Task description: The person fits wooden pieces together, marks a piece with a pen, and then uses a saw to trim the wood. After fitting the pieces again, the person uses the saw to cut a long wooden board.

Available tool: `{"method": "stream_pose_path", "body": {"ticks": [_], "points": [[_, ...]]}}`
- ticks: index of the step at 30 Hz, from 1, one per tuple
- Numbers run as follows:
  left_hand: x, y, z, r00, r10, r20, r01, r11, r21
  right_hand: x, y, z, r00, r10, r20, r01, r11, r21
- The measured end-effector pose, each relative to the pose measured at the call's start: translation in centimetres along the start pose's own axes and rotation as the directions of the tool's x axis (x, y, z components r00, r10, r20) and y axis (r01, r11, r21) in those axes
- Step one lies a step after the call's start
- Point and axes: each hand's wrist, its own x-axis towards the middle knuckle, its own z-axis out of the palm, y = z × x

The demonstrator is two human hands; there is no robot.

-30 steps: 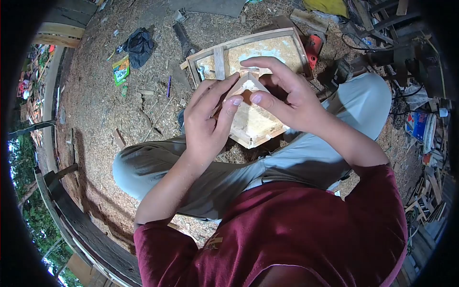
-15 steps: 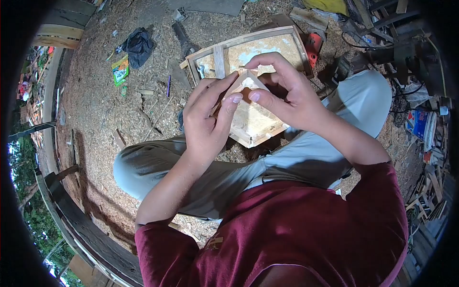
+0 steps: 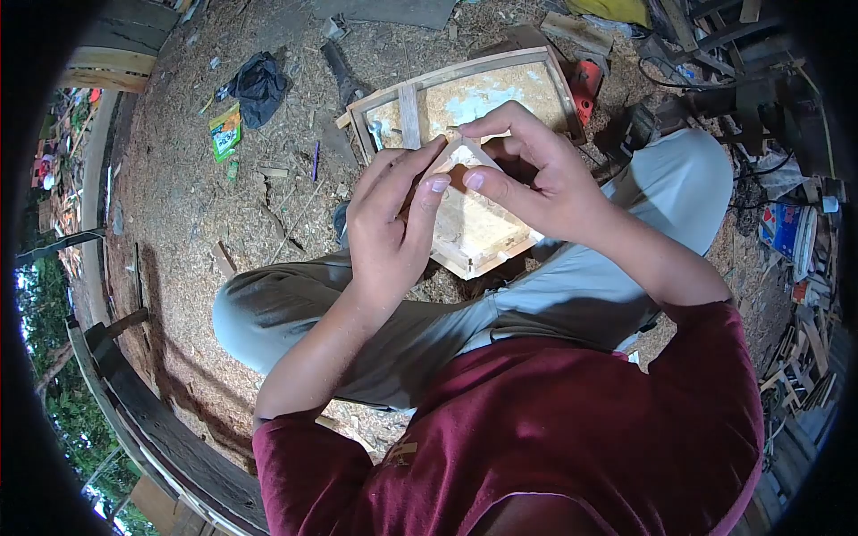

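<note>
Between my hands is a small wooden box (image 3: 474, 225), its open side facing me and one corner pointing away. My left hand (image 3: 391, 201) grips the left wall near the far corner, thumb inside and fingers along the outside. On the other side my right hand (image 3: 541, 179) holds the right wall, its thumb over the inner face and its index finger bent over the far corner. Both thumbs nearly meet inside that corner. The box's near corner hangs above my crossed legs. The outer faces of the box are mostly hidden by my fingers.
Just beyond the box lies a wooden frame tray (image 3: 465, 67) with a wrench (image 3: 376, 134) in it. A red tool (image 3: 585, 89) stands at its right. Wood shavings cover the ground, with a black plastic bag (image 3: 258, 87), a yellow-green packet (image 3: 226, 132) and a purple pen-like stick (image 3: 315, 161).
The box and both hands have shifted very slightly, with the box's near corner a little lower. The grip looks the same.
</note>
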Motion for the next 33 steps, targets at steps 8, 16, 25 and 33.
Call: {"method": "stream_pose_path", "body": {"ticks": [8, 16, 25, 33], "points": [[-0.6, -0.1, 0.5, 0.997, -0.077, -0.003, 0.077, 0.996, -0.044, 0.0, 0.4, 0.0, 1.0, 0.018, 0.016, -0.018, 1.0, -0.005], [-0.5, -0.1, 0.3, 0.999, -0.04, -0.007, 0.04, 0.999, -0.028, 0.0, -1.5, -0.3, 0.961, 0.259, 0.096, -0.26, 0.966, -0.009], [-0.6, 0.0, 0.3, 0.998, -0.069, 0.004, 0.069, 0.997, -0.02, 0.1, -1.3, -0.5, 0.961, 0.251, 0.119, -0.249, 0.968, -0.036], [-0.7, 0.0, 0.4, 0.998, -0.07, 0.003, 0.07, 0.997, -0.019, 0.1, -0.7, -0.5, 0.966, 0.234, 0.111, -0.228, 0.972, -0.062]]}}
